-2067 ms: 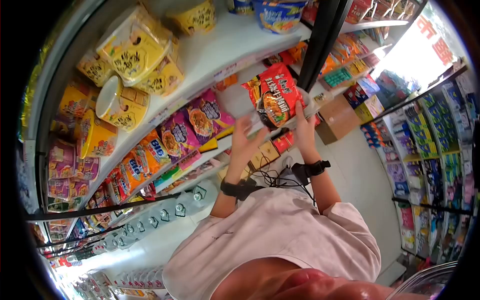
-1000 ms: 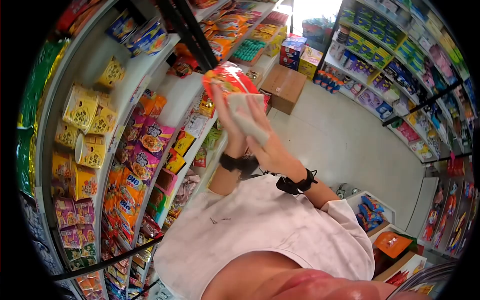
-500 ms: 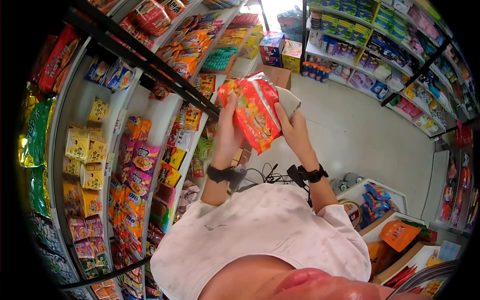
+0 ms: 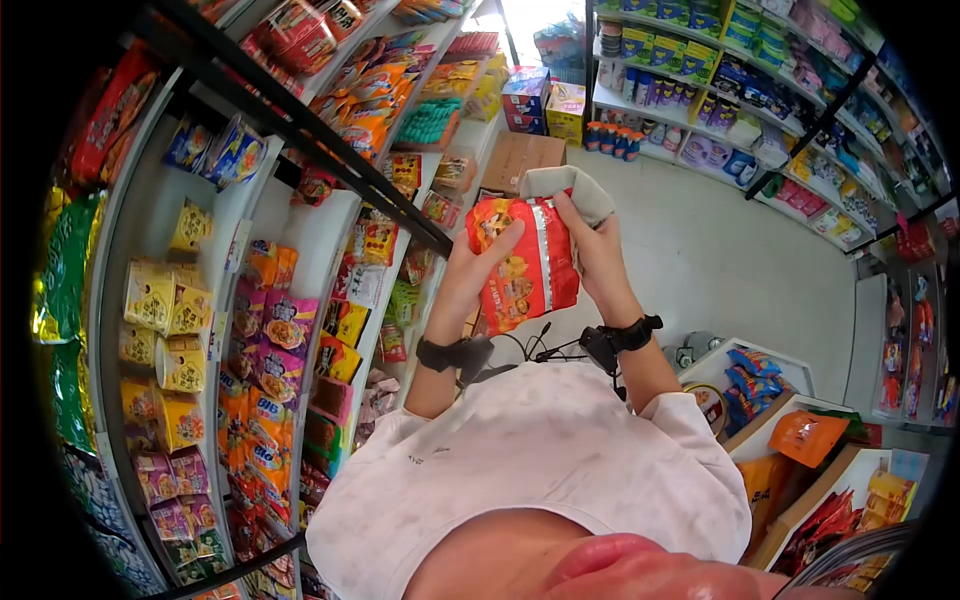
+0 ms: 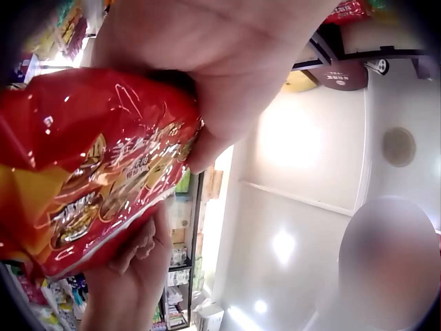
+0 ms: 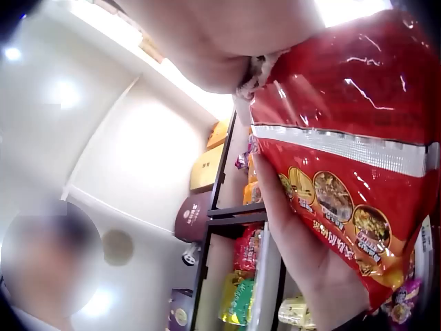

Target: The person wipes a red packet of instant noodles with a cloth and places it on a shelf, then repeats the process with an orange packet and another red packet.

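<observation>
Between both hands is a shiny red instant noodle packet (image 4: 525, 265), held in front of the chest. Its side with the silver seam and small food pictures faces up in the head view. My left hand (image 4: 470, 280) grips one side, thumb lying over the wrapper. On the opposite side, my right hand (image 4: 603, 262) pinches the packet's edge together with a pale grey cloth (image 4: 570, 185), which folds out past the fingers. The right wrist view shows a crumpled bit of the cloth (image 6: 258, 74) at the packet's edge, near the right hand (image 6: 220, 34).
Shelves of bagged snacks and yellow noodle tubs (image 4: 180, 362) run along the left. A cardboard box (image 4: 522, 163) stands on the floor ahead. Household goods fill the shelves (image 4: 700, 105) at the far right. Cables (image 4: 535, 345) hang below the hands; low bins (image 4: 790, 430) stand at right.
The person has turned from the shelf, bringing the packet along. The left hand, apart from it at first, now grips it. The cloth was pressed flat against it; the packet's seam side has turned up.
</observation>
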Action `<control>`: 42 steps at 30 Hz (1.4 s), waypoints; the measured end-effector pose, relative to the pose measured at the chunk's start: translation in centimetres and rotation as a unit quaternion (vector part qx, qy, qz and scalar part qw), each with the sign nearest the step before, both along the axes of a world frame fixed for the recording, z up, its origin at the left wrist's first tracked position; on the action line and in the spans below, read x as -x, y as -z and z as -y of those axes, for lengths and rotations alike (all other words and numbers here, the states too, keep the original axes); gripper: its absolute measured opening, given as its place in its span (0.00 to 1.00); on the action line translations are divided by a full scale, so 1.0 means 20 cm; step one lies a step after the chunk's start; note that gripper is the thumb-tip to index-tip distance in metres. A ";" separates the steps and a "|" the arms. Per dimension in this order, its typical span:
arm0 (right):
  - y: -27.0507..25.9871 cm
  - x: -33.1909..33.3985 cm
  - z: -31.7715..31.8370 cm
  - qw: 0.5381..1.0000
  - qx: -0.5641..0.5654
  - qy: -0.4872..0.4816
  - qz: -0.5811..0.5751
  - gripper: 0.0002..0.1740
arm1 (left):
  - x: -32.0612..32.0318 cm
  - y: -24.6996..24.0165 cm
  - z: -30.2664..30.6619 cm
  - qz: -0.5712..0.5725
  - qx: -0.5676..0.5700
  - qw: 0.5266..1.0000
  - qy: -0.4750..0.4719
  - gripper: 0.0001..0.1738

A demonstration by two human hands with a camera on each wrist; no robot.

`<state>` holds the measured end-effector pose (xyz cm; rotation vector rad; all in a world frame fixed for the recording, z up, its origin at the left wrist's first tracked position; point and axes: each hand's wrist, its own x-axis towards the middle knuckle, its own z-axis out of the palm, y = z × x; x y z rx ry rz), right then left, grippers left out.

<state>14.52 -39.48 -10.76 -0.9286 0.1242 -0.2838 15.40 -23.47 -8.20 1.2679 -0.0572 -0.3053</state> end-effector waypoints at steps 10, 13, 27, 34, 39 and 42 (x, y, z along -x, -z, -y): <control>-0.11 0.01 -0.42 0.995 0.062 -0.067 0.045 0.19 | 0.08 -0.08 -0.55 0.091 0.008 0.993 -0.074 0.17; -0.18 0.04 -0.53 0.992 0.054 -0.117 0.014 0.21 | 0.06 -0.02 -0.72 0.112 -0.011 0.992 -0.065 0.17; -0.19 0.13 -0.86 0.991 -0.009 -0.084 -0.106 0.14 | 0.08 0.09 -1.10 0.142 0.029 0.989 0.002 0.20; -0.21 0.17 -0.94 0.976 -0.115 -0.122 -0.140 0.12 | 0.10 0.07 -1.18 0.153 0.022 0.988 0.003 0.20; -0.18 0.21 -1.02 0.997 -0.024 -0.027 -0.064 0.15 | 0.15 0.09 -1.16 0.155 0.063 0.986 -0.028 0.18; -0.18 0.23 -1.07 0.996 0.078 0.015 -0.029 0.17 | 0.17 0.11 -1.15 0.041 0.081 0.992 -0.088 0.22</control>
